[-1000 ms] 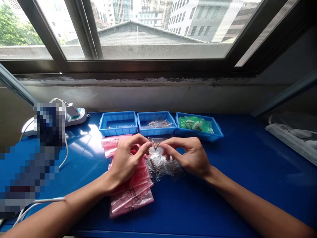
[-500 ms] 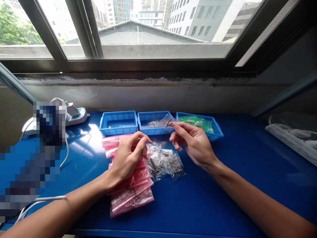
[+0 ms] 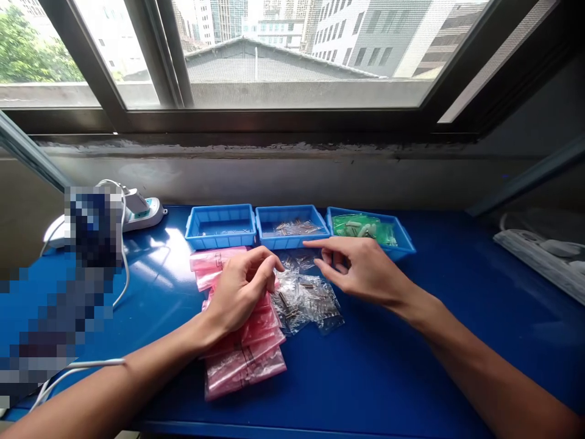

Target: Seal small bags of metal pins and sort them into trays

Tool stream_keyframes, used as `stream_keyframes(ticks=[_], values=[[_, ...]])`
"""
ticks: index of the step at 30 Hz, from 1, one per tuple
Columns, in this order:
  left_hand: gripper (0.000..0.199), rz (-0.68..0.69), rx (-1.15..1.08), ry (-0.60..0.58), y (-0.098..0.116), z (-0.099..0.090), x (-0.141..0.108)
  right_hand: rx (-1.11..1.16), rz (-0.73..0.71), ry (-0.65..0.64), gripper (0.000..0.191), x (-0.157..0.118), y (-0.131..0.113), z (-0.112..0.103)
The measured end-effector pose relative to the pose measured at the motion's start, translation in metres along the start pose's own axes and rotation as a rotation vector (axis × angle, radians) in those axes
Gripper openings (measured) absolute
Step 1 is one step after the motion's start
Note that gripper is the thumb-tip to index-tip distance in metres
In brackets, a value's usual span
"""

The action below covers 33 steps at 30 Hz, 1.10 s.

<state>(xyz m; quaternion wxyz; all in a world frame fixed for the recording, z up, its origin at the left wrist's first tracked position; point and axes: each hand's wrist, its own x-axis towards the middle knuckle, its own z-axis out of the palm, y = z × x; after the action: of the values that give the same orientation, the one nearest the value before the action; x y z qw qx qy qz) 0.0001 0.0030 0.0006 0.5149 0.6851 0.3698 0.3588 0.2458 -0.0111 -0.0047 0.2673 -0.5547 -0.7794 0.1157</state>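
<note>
My left hand (image 3: 242, 289) is over the stack of pink bags (image 3: 247, 363), its fingers curled and closed, with nothing visible in them. To the right of it lies a pile of small clear bags (image 3: 308, 302) containing thin metal pieces. My right hand (image 3: 365, 268) hovers behind and to the right of the pile, index finger stretched out and thumb apart, holding nothing. Its index fingertip is at the front edge of the middle blue tray (image 3: 292, 241), which contains clear bags with metal pieces (image 3: 297, 227). Another clear bag (image 3: 301, 259) lies partly between my hands.
A left blue tray (image 3: 220, 241) has a little clear material inside. The right blue tray (image 3: 402, 235) contains green bags (image 3: 363, 227). White power strips (image 3: 148, 214) and cables stand at the left; another white strip (image 3: 539, 262) is at the right. Behind the blue table rises a windowed wall.
My right hand has let go of a clear bag with metal pieces and turned palm down, lower and slightly left. My left hand has barely moved.
</note>
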Motion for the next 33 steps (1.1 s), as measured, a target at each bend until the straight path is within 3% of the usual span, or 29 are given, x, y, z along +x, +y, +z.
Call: stream_keyframes(ticks=[4,7,10,14,19,25,33], values=[[0.032,0.007,0.043,-0.012,0.0,0.001,0.0,-0.275,-0.032,-0.124,0.036,0.001,0.01,0.005],[0.032,0.017,0.056,-0.014,0.0,0.001,0.0,-0.294,-0.038,-0.132,0.029,0.003,0.011,0.009],[0.031,0.014,0.057,-0.001,0.0,0.001,0.0,-0.144,-0.038,-0.032,0.024,0.004,0.005,0.009],[0.022,-0.024,0.012,0.037,0.001,0.001,0.001,0.326,0.084,0.125,0.021,0.003,-0.009,0.006],[0.026,-0.038,-0.033,0.032,0.001,0.002,0.002,0.799,0.166,0.082,0.021,0.002,-0.026,0.01],[0.022,-0.005,0.002,-0.003,-0.002,0.002,0.002,0.929,0.205,-0.019,0.026,0.001,-0.034,0.019],[0.021,0.023,0.05,0.024,0.0,0.001,0.001,0.844,0.198,-0.034,0.026,0.001,-0.036,0.016]])
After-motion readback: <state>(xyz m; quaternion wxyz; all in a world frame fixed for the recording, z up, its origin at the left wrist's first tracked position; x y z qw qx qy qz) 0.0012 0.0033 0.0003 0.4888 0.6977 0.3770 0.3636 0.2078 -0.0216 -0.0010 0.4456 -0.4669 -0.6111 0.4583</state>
